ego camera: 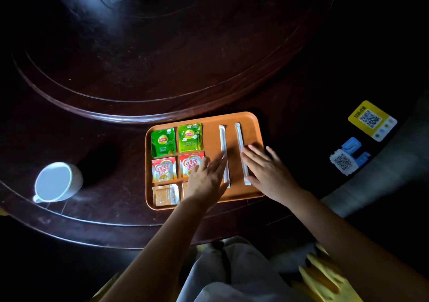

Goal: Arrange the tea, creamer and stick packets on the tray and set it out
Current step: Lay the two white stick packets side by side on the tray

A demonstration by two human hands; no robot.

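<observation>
Now flat on the orange tray (251, 120), both hands: left hand (207, 181) with fingers (219, 162) pressed together along the left stick packet (224, 155), right hand (269, 174) with fingers (251, 156) loosely spread beside the right stick packet (241, 153). Both sticks lying near-to-far, parallel, slightly apart, each nearest its own hand; pinching nothing. Tea packets (176, 140) and creamer packets (163, 169) squared up left, tray resting at the near edge of the dark surface (116, 69).
</observation>
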